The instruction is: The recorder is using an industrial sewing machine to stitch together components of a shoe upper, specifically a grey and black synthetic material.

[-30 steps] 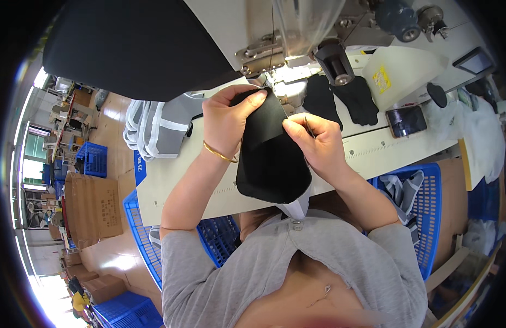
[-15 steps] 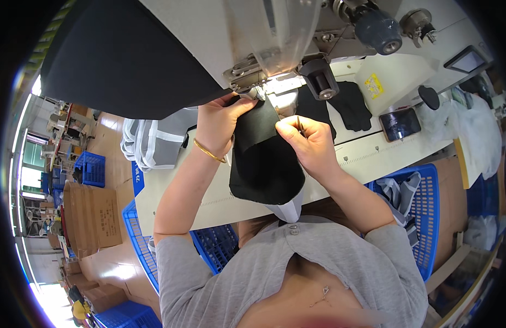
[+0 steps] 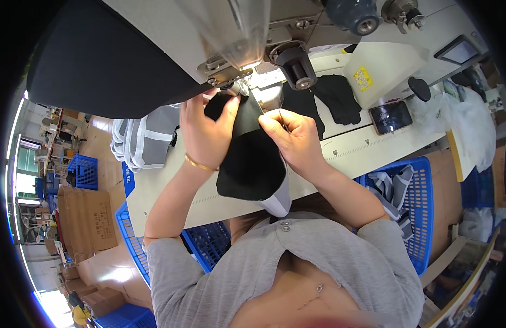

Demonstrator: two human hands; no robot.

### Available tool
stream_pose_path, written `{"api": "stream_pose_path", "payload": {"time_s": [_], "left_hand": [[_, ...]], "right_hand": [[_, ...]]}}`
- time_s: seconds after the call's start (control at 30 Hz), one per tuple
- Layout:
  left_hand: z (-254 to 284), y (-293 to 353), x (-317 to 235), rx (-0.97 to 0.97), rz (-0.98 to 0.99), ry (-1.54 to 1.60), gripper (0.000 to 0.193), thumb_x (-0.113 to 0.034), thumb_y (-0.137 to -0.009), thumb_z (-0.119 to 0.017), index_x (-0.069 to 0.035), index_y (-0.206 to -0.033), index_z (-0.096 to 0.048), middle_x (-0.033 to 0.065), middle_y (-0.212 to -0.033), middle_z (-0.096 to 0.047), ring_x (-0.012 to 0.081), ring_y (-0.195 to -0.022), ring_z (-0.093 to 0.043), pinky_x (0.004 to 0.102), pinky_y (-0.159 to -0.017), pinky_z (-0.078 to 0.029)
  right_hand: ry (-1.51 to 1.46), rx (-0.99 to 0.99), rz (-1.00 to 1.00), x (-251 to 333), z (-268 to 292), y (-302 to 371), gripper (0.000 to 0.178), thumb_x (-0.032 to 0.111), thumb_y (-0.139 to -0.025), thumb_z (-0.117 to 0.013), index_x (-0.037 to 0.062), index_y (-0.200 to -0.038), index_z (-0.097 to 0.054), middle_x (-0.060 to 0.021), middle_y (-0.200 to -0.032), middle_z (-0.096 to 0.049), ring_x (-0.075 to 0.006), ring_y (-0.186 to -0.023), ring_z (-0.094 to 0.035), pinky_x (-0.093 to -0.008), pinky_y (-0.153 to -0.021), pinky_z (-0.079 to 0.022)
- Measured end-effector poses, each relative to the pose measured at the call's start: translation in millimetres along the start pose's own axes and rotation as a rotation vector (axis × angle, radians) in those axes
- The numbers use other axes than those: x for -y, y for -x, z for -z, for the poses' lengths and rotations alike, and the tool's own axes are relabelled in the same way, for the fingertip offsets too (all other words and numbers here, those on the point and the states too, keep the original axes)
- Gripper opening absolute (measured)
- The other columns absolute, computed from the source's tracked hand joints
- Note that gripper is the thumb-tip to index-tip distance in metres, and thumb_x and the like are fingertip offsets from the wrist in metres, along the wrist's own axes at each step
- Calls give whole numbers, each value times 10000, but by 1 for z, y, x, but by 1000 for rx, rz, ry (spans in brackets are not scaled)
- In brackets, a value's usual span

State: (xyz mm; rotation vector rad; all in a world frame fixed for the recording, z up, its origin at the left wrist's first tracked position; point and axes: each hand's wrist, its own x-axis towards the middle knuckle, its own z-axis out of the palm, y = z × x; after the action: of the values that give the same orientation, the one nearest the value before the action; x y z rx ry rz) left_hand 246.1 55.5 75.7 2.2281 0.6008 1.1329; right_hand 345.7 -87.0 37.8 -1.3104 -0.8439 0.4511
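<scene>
A black fabric piece (image 3: 250, 164) lies under the sewing machine's presser foot (image 3: 239, 87) and reaches toward the table's near edge. At its left side my left hand (image 3: 206, 131), with a gold bangle on the wrist, holds the cloth close to the foot, thumb and fingers on either side of a fold. My right hand (image 3: 291, 136) pinches the right edge of the fabric between thumb and forefinger. A small dark slender tool (image 3: 285, 126) shows among its fingers; its kind is unclear. Below the black piece, a pale grey strip (image 3: 277, 205) hangs over the edge.
More black pieces (image 3: 336, 98) lie behind my right hand, near a phone (image 3: 390, 117). Grey pieces with white trim (image 3: 146, 136) hang at the table's left. Blue baskets (image 3: 422, 213) flank me. A large black panel (image 3: 105, 60) covers the upper left.
The whole view has shifted, moving the machine and table up and left. My left thumb and fingers have spread wider beside the foot. My right hand still pinches the fabric's edge.
</scene>
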Motion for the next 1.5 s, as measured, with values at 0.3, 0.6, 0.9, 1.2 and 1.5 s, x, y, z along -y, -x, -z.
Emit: {"api": "stream_pose_path", "payload": {"time_s": [0.3, 0.6, 0.9, 1.2, 1.5], "left_hand": [[17, 21, -14, 184, -850, -440, 364, -77, -667, -733, 16, -1014, -675, 85, -1024, -659, 264, -937, -633, 402, -869, -477], [13, 15, -4, 127, -1015, -496, 325, -67, -653, -668, 25, -963, -691, 85, -970, -646, 206, -850, -633, 343, -807, -518], [8, 12, 1, 99, -1099, -377, 347, -93, -601, -659, 46, -917, -694, 111, -941, -657, 224, -845, -659, 327, -728, -574], [13, 10, 0, 61, -1114, -303, 303, -92, -590, -655, 38, -859, -702, 114, -925, -674, 232, -836, -674, 321, -713, -586], [20, 4, 2, 139, -1128, -240, 275, -71, -598, -681, 42, -848, -700, 119, -936, -680, 227, -855, -684, 325, -725, -607]], "right_hand": [[7, 40, -2, 6, 3, 5, 167, 135, -917, -624, -28, -888, -652, 12, -640, -545, -29, -619, -446, -236, -536, -379], [-125, 58, -99, 5, 4, 24, 172, 93, -887, -619, -40, -983, -673, 18, -747, -641, -15, -690, -514, -207, -597, -425], [-57, 69, -94, 6, 6, 24, 185, 106, -888, -625, -34, -999, -676, 18, -724, -622, -18, -670, -503, -208, -587, -414], [-36, 54, -67, 6, -1, 26, 188, 116, -879, -634, -28, -993, -676, -7, -719, -625, -39, -673, -516, -227, -602, -429], [-46, 40, -84, 8, -9, 27, 184, 105, -889, -633, -32, -1006, -667, 6, -705, -597, -39, -663, -494, -225, -588, -418]]}}
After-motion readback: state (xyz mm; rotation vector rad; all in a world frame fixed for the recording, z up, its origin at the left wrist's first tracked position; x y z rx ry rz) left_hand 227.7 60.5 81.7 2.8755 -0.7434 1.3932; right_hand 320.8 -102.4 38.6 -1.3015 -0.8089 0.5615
